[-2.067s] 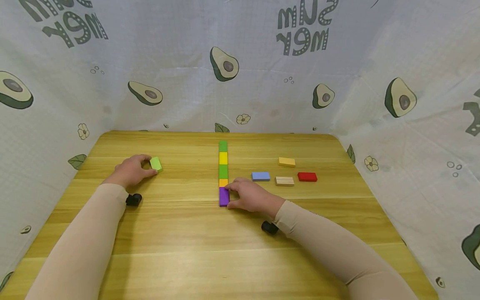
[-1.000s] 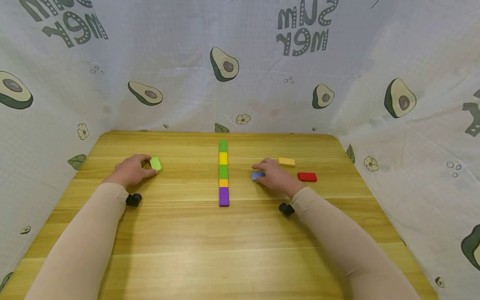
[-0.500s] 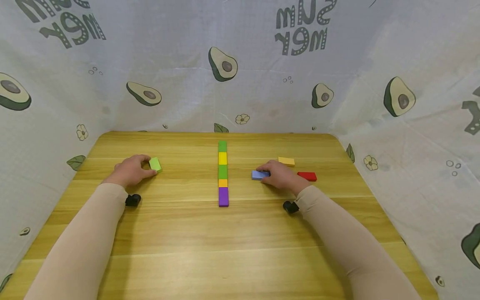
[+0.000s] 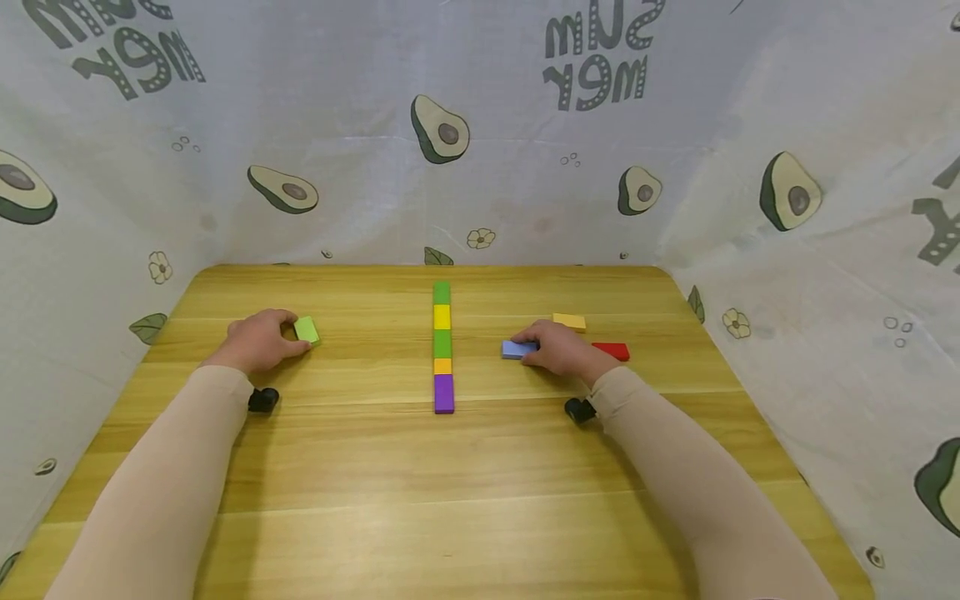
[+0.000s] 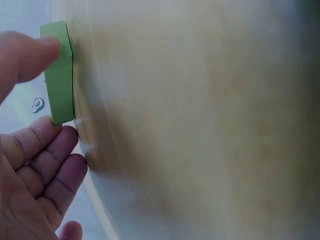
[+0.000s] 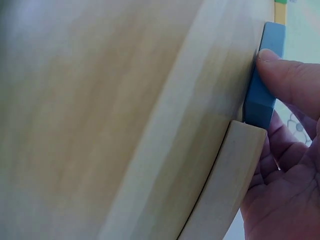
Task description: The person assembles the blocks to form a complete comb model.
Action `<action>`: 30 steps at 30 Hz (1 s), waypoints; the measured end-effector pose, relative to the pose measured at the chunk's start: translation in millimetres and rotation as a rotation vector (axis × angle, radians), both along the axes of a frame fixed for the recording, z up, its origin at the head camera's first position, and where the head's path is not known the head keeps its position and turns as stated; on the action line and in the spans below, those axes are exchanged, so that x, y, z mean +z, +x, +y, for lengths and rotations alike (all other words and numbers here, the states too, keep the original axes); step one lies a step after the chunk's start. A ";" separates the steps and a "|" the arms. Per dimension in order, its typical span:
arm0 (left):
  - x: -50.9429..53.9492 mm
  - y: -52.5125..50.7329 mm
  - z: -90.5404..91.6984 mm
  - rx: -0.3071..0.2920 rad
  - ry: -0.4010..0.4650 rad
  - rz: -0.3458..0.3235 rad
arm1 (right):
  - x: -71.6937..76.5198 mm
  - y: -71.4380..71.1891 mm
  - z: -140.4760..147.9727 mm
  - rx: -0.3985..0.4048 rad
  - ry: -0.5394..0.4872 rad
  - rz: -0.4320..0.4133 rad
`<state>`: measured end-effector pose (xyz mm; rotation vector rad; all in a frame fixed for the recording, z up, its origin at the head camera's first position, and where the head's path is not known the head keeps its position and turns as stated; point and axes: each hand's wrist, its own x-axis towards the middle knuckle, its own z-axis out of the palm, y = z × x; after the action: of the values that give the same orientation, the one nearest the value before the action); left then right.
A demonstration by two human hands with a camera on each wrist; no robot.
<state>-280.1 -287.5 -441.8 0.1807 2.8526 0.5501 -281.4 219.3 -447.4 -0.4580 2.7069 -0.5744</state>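
Note:
My left hand [image 4: 257, 342] pinches a lime green block [image 4: 307, 331] by its two ends on the left part of the table. In the left wrist view, the thumb presses one end of that green block [image 5: 61, 75] and fingertips touch the other. My right hand [image 4: 558, 348] holds a blue block [image 4: 517, 350] between thumb and fingers. The right wrist view shows the blue block [image 6: 265, 80] lying flat, its end at a plain wooden block [image 6: 225, 180]. That wooden block is hidden beneath the hand in the head view.
Between the hands runs a straight row of blocks: green [image 4: 442, 292], yellow [image 4: 442, 317], green [image 4: 442, 343], orange [image 4: 443, 366] and purple [image 4: 444, 393]. A light orange block [image 4: 569, 322] and a red block [image 4: 611, 351] lie near the right hand. A printed curtain [image 4: 360, 192] encloses the wooden table [image 4: 360, 500].
My right hand has left the purple block, moved right and taken hold of the blue block. My left hand has stayed on the lime green block. The head view has shifted slightly.

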 end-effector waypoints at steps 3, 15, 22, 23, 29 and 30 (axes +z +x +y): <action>-1.5 -0.1 -2.3 -0.009 -0.005 0.015 | -0.3 0.2 -1.7 0.004 0.005 -0.001; 11.0 11.5 14.0 -0.103 -0.007 0.098 | 0.5 -0.6 -0.8 -0.008 -0.023 -0.031; 24.4 42.9 60.7 -0.236 -0.032 0.183 | -0.4 -2.6 0.3 0.000 -0.034 -0.046; 25.4 48.2 68.7 -0.256 -0.030 0.198 | -0.4 -2.7 0.2 -0.002 -0.033 -0.047; 27.1 80.8 116.8 -0.360 -0.006 0.223 | -0.2 -3.0 -1.0 -0.020 -0.023 -0.057; 26.6 86.1 124.0 -0.376 -0.001 0.217 | -0.3 -2.9 -1.3 -0.023 -0.020 -0.060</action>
<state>-194.0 -163.5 -415.1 0.8013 2.9105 0.4736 -284.3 218.1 -447.6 -0.4093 2.6549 -0.6120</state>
